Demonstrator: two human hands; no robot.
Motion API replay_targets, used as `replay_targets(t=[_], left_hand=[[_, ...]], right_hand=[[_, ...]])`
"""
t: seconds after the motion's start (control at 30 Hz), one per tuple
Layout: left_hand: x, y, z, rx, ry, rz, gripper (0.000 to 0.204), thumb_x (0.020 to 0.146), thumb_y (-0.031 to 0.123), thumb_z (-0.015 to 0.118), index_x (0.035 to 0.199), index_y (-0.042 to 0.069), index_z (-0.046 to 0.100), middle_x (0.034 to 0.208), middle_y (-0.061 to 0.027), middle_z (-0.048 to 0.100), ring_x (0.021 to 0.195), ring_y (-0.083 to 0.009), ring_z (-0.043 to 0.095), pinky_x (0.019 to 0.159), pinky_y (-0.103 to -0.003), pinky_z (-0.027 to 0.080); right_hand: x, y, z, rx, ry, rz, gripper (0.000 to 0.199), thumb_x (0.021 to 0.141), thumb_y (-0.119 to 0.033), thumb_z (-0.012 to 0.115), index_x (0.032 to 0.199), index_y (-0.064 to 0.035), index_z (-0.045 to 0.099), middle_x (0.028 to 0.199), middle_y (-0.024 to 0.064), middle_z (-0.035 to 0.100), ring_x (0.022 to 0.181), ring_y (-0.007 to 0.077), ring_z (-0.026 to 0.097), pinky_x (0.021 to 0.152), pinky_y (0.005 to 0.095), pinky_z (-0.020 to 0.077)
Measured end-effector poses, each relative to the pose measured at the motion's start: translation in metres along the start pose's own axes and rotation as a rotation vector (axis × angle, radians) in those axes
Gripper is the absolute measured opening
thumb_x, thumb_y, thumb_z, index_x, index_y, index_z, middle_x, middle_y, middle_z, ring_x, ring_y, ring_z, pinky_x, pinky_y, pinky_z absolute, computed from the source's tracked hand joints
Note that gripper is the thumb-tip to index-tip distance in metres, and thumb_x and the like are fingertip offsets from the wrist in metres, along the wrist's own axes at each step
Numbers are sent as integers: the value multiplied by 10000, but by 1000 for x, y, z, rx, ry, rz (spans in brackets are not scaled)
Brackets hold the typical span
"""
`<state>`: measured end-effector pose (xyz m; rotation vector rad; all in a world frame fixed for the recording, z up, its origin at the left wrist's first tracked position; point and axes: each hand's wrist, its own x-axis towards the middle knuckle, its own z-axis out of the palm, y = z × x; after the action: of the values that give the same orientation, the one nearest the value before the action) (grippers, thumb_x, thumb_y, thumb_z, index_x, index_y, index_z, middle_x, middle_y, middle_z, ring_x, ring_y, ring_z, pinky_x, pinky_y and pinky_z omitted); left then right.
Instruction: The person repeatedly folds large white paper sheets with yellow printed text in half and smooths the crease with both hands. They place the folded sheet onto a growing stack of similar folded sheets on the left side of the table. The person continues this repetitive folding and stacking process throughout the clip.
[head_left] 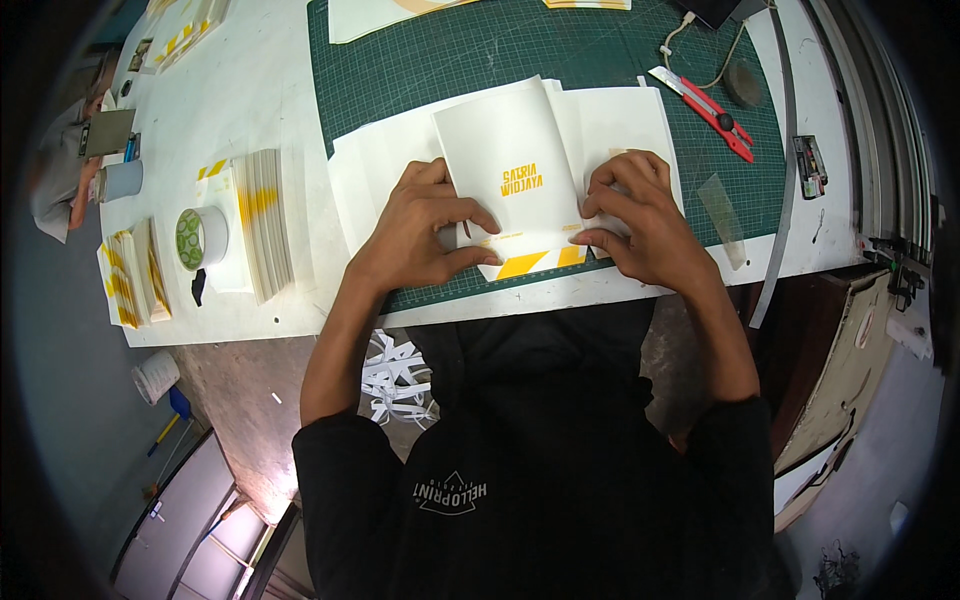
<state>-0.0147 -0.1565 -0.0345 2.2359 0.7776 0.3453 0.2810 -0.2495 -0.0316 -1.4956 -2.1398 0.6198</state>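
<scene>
- left hand has thumb and fingers curled in, pinching the lower left edge of a white folded paper piece with yellow print
- right hand is doing pretty much the same on the lower right edge, fingers bent
- that paper piece sits between the two hands, on top of wider white sheets that poke out both sides, all over a green cutting mat near the front of the white tabletop
- red cutter lies on the mat, up and right of the right hand, with a clear strip nearer to it
- over left there's a tape roll beside a stack of yellow-and-white paper
- white paper offcuts below the tabletop's front edge
</scene>
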Motion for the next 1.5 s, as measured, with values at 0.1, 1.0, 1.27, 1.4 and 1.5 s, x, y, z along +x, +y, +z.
replay_targets(t=[0.1, 1.0, 1.27, 1.4, 1.5], left_hand=[[1, 0, 0, 11, -14, 0, 383, 637, 267, 1007, 949, 139, 827, 908, -37, 768, 1033, -227, 596, 1012, -393, 396], [-5, 16, 2, 305, 27, -199, 970, 592, 477, 995, 1469, 261, 640, 1694, -274, 272, 1608, -450, 170, 1308, -640, 55], [-1, 19, 0, 295, 22, -216, 936, 574, 457, 1007, 1428, 241, 689, 1693, -283, 264, 1604, -455, 174, 1309, -638, 69], [-2, 20, 1, 304, 19, -230, 927, 592, 449, 1006, 1434, 235, 684, 1703, -276, 250, 1606, -456, 166, 1304, -648, 70], [-5, 16, 2, 298, 25, -224, 912, 621, 423, 1009, 1449, 245, 670, 1725, -243, 238, 1616, -452, 143, 1298, -661, 67]], right_hand=[[0, 1, 0, 8, 4, -4, 314, 704, -159, 932, 927, -82, 726, 1082, 64, 610, 1191, 301, 551, 1158, 518, 335], [81, 36, 9, -149, 252, 161, 387, 773, -323, 931, 973, -112, 674, 980, 29, 642, 1021, 229, 582, 1015, 458, 323], [119, 53, 4, -108, 195, 265, 327, 844, -349, 892, 962, -141, 669, 960, 49, 672, 1004, 240, 601, 988, 483, 311], [76, 59, -1, 156, 485, 206, 267, 898, -300, 843, 983, -97, 692, 975, 64, 703, 966, 248, 658, 968, 459, 408], [11, 55, -20, -173, 611, 203, 215, 902, -154, 832, 993, -20, 692, 916, 111, 697, 835, 257, 681, 771, 377, 532]])
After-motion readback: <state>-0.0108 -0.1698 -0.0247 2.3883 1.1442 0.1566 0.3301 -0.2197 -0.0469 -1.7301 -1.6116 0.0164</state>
